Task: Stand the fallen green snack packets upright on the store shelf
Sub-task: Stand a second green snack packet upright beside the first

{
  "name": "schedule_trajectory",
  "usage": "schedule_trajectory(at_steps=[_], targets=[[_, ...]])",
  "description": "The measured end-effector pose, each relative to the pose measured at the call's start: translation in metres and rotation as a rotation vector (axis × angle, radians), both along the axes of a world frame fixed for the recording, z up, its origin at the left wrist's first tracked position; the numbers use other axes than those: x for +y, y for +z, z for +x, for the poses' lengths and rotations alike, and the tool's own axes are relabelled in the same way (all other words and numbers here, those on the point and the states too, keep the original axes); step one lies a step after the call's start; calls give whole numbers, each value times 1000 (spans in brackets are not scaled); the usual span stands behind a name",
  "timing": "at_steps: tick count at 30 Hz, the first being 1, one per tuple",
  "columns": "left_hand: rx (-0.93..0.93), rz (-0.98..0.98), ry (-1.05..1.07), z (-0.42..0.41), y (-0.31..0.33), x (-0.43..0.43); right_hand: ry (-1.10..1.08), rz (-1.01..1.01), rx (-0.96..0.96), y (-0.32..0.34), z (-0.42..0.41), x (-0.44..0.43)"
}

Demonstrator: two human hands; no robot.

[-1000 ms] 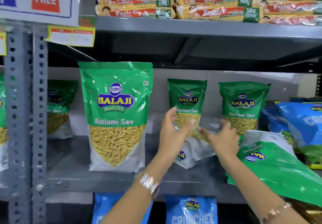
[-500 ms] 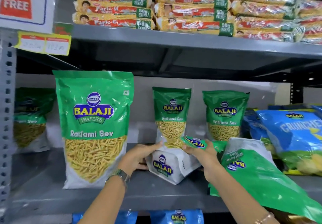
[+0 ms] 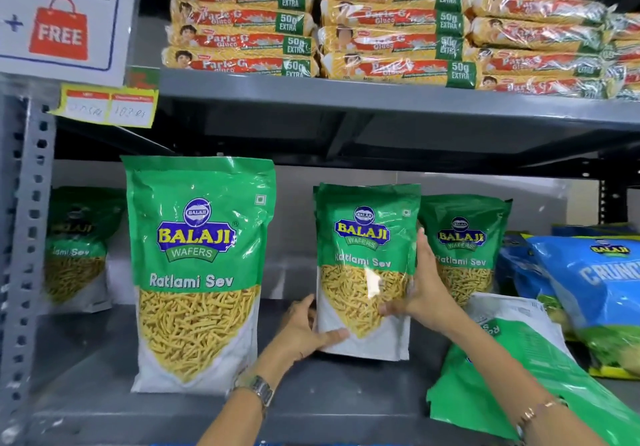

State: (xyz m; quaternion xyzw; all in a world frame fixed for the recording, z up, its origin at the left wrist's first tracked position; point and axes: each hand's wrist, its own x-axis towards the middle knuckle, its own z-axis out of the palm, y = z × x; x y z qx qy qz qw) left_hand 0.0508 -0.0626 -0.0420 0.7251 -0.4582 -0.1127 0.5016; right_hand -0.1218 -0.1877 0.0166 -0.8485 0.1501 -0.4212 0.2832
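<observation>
far left, a dim packet (image 3: pixel 78 248) stands at the back of the shelf (image 3: pixel 104 369), then the big packet (image 3: pixel 199 272) stands near the front edge. the left hand (image 3: pixel 304 329) has its fingers (image 3: pixel 334 335) wrapped round the bottom left corner of the middle packet (image 3: pixel 365 265), and the right hand (image 3: pixel 420 289) clamps its right edge. it looks upright, base about on the shelf. let go too soon and the soft bottom could fold so it tips forward, or leans into the packet behind (image 3: pixel 465 248). further right a fallen packet (image 3: pixel 491 386) hangs over the shelf lip right by the right forearm, so one elbow nudge could knock it off. blue bags (image 3: pixel 595 293) slump beside it.
</observation>
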Motion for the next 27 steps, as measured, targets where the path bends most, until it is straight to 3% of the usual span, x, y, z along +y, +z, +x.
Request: schedule_trajectory(at_steps=[5,8,10,12,16,21,27], targets=[[-183,-15,67,3,-6,-12,15,67,-8,-5,9,-10],[-175,41,36,9,-7,-16,129,290,-120,-3,6,-16],[-45,66,-22,11,1,-16,130,425,-191,3,3,-25],[137,-94,-47,3,20,-15,82,495,-258,9,0,-34],[286,-523,85,-8,79,-31,10,522,-298,10,3,-43],[618,-716,289,0,142,-52,-12,486,-249,8,6,-45],[507,-834,426,6,165,-63,-43,367,-159,11,5,-52]])
